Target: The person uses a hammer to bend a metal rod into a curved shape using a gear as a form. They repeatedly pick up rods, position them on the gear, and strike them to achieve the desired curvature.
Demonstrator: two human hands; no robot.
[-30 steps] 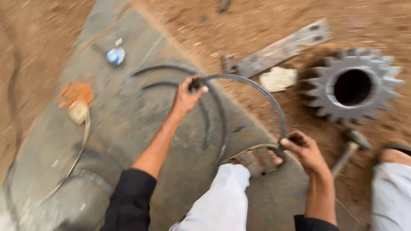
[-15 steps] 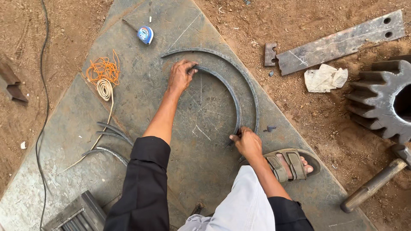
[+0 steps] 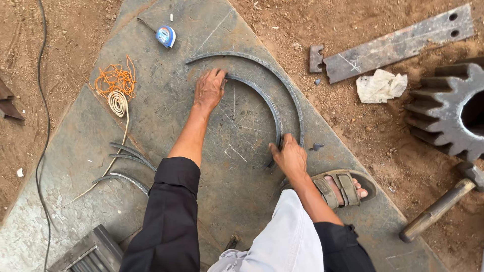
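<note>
Curved steel strip (image 3: 267, 103) looked stiff, heavy; your left hand (image 3: 209, 90) and right hand (image 3: 288, 157) fingers pinned its ends flat.

On the steel plate (image 3: 166, 116) two curved bars are lying, the inner bar (image 3: 262, 98) nested inside the outer bar (image 3: 282, 83). The tape measure (image 3: 166, 36) is sitting at 11 o'clock from them, the gear (image 3: 448, 111) at 3 o'clock, the hammer (image 3: 438, 209) at 5 o'clock
</note>
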